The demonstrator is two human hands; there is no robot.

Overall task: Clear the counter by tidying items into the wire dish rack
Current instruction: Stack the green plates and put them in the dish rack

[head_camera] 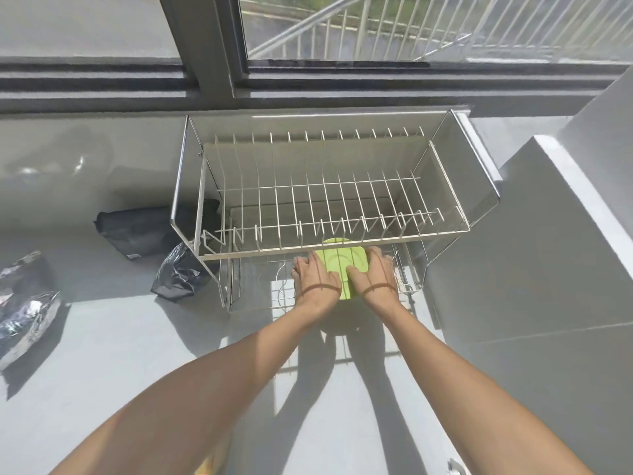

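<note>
My left hand (317, 276) and right hand (372, 273) grip a smooth round green plate (340, 260), partly hidden under the upper tier of the wire dish rack (329, 186), in its lower level.

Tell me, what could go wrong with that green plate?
Both hands, left and right, hold the green plate in the rack's lower tier. The upper tier sits close above, so the plate might knock its wires. If it lands between wires crookedly, it could tip over once let go.
</note>
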